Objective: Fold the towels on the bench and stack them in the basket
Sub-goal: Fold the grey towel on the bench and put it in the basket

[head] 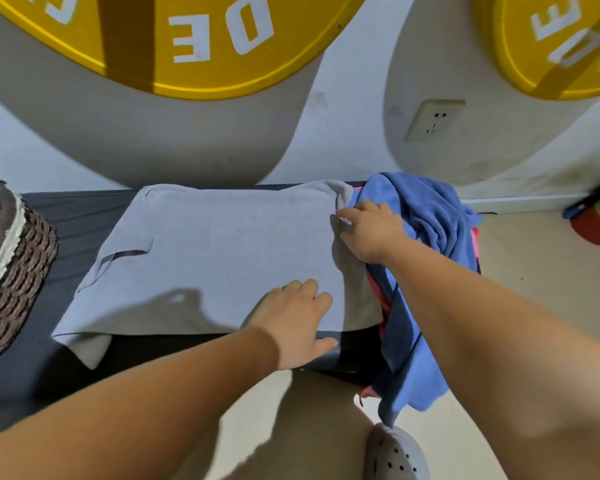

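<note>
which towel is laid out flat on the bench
The grey towel, spread flat across the bench; the blue towel is bunched at the right end and hangs off the edge.

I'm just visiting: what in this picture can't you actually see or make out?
Head view only:
Basket: cut off by the left edge; contents unseen.
Pink cloth: mostly buried under the blue towel; size unclear.
Bench: right end hidden by the blue towel.
Wall discs' lettering: cut off by the top edge.
</note>
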